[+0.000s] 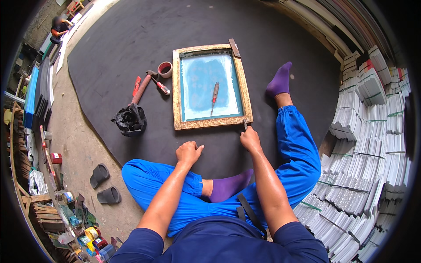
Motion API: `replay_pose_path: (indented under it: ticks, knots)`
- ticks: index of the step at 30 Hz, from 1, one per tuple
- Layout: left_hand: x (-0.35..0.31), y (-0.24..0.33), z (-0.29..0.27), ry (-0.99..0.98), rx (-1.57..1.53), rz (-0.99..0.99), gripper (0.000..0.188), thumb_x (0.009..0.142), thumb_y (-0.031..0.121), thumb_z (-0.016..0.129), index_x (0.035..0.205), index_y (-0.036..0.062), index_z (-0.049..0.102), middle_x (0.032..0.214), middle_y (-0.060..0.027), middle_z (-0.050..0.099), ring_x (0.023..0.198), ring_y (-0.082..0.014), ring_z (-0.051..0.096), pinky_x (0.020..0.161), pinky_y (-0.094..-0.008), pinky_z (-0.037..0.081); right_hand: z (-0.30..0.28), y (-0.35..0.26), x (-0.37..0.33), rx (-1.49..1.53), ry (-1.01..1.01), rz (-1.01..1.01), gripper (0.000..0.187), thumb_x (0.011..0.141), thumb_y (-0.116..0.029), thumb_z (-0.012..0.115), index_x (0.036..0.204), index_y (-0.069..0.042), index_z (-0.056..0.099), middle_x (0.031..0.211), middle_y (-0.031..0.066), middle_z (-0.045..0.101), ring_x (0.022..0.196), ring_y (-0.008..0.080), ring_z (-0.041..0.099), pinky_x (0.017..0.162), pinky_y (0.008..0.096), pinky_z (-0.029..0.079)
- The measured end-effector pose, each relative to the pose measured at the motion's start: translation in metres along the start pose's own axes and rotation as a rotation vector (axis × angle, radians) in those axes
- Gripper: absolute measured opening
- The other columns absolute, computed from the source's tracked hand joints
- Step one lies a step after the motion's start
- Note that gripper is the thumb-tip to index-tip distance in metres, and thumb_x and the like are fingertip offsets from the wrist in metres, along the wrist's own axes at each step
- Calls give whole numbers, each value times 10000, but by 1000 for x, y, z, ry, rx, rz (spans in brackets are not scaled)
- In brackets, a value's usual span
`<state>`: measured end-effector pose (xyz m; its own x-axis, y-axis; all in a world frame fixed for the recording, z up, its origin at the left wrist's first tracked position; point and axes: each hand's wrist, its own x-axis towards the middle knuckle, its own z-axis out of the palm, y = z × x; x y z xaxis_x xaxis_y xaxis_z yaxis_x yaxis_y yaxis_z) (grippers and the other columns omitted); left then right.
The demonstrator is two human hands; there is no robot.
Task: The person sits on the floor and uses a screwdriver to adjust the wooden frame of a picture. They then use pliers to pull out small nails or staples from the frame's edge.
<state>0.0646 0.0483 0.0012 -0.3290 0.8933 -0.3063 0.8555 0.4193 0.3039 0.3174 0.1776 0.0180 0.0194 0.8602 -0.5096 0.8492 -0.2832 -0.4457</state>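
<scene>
A wooden-framed printing screen (177,87) with blue and white mesh lies on the black mat in front of me. My right hand (250,139) is closed round a small dark metal tool (245,124), its tip at the frame's near right corner; its exact kind is unclear. On the mesh rests a screwdriver (215,97) with a red and clear handle. My left hand (189,153) has curled fingers and its thumb out, near my bent left leg, with nothing visible in it. A brown flat piece (234,48) sits at the frame's far right corner.
Left of the screen are a hammer (140,90), a tape roll (165,69), a red cutter (137,85), a red and white tool (162,87) and crumpled black plastic (130,121). Bundled white sheets (359,149) stand stacked at right. Black slippers (100,174) lie at left.
</scene>
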Motion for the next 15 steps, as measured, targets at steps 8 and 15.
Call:
replay_pose_path:
  ticks: [8,15]
  knots:
    - [-2,6,7,-18,-33,37,408,889,509,736,819,108,769,893,-119,759,839,-344,742,745,-480,581,-7,-21,-10,-159,26,27,307,956,-119,496,1201,47,581,1148,324,709,1126,469,685,990,553,530]
    - [-1,6,9,-5,-73,18,393,893,491,735,814,108,773,880,-122,759,835,-351,741,743,-485,580,-1,-9,-6,-135,39,29,302,968,-177,523,1177,36,571,1104,324,715,1110,499,669,984,582,513]
